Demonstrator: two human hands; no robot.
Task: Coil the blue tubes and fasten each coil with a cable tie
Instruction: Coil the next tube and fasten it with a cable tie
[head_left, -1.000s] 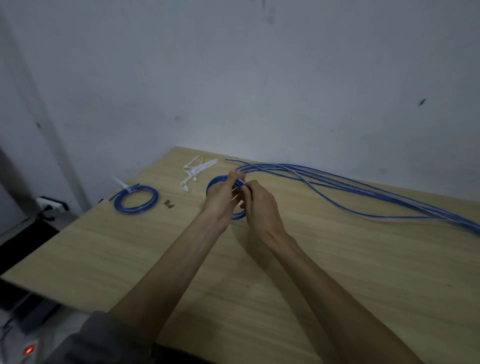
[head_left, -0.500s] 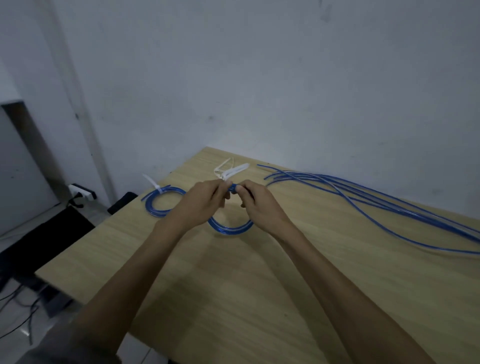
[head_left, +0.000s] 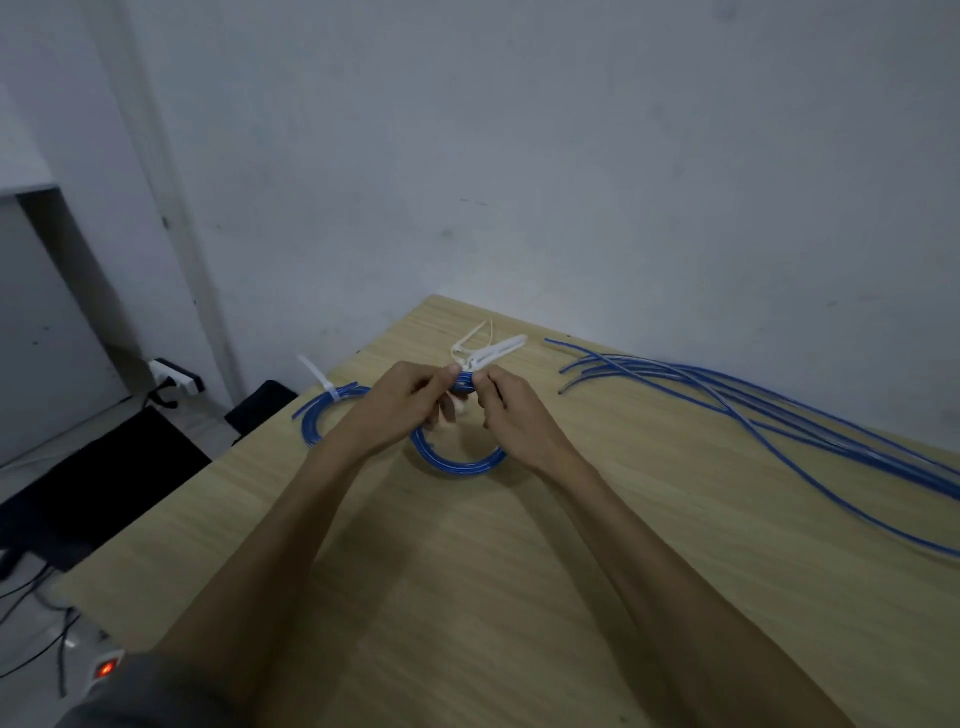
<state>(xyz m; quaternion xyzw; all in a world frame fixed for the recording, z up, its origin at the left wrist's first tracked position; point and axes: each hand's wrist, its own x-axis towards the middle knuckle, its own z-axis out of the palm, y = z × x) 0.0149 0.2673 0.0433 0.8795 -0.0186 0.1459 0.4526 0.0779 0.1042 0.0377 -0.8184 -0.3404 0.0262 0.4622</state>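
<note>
Head view: a blue coil (head_left: 457, 460) is held at frame centre over the wooden table (head_left: 467, 597), pinched at its top between the left hand (head_left: 410, 410) and the right hand (head_left: 514, 415), its lower arc hanging free below the knuckles. Both hands are closed on the coil's upper section, fingertips nearly meeting. Just above them a heap of white cable ties (head_left: 485, 351) lies on the table. The step in hand is judged to be fastening; it is done well if the turns are kept stacked under one hand's pinch while a tie is threaded around all of them, tail fed through the head and drawn snug, not crushing the tube. A finished coil (head_left: 324, 415), already tied, lies at centre left, partly covered by the left hand. Loose blue tubes (head_left: 753, 400) are spread from upper centre to the right edge, where they are cut off. Whether a tie is already pinched between the fingers cannot be told; the grip point is masked by knuckles. The number of turns in the held coil is not resolvable.
</note>
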